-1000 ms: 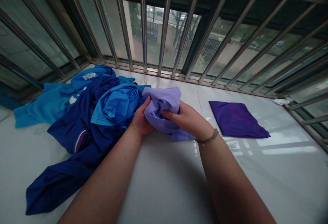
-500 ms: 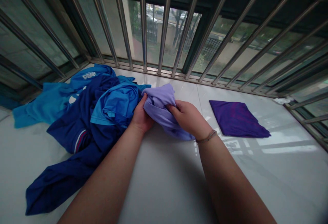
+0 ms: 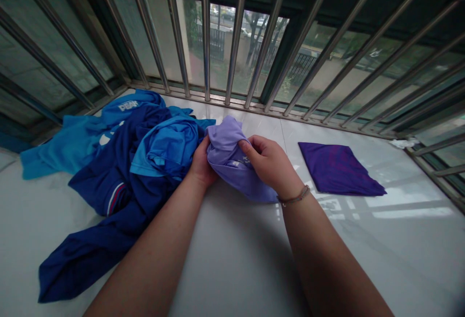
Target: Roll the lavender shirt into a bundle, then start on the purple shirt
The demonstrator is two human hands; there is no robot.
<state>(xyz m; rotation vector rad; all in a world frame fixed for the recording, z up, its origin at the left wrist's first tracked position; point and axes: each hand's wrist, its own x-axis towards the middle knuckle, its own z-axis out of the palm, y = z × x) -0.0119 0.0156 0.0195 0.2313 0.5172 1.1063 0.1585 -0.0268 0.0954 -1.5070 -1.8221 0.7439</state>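
Glossy white tiles point(image 3: 236, 264) spread beneath my arms in the head view, and at 12 o'clock a row of metal bars point(image 3: 207, 41) stands before window glass, with a dark fence point(image 3: 212, 46) and parked cars beyond. Just about at the centre, I have a lilac cloth point(image 3: 230, 162), bunched and partly folded over, a few small white marks showing near my right thumb. My left hand point(image 3: 203, 164) cups its 9 o'clock edge, half curled, the fingers hidden beneath the fabric. My right hand point(image 3: 272, 162) pinches it from 3 o'clock, thumb on top and nearly closed on the material; a thin bracelet point(image 3: 296, 197) circles that wrist.

Toward 9 o'clock lies a loose heap: a bright blue garment point(image 3: 167, 145) crumpled on a navy garment point(image 3: 141, 198) with a white and red stripe, and a teal-blue garment point(image 3: 72, 138) with white lettering behind. One navy length trails to 8 o'clock. Near 3 o'clock, well apart from the heap, a dark purple cloth point(image 3: 337, 169) lies flat and folded; farther out, a crumpled white scrap point(image 3: 404, 143) sits by the bars.
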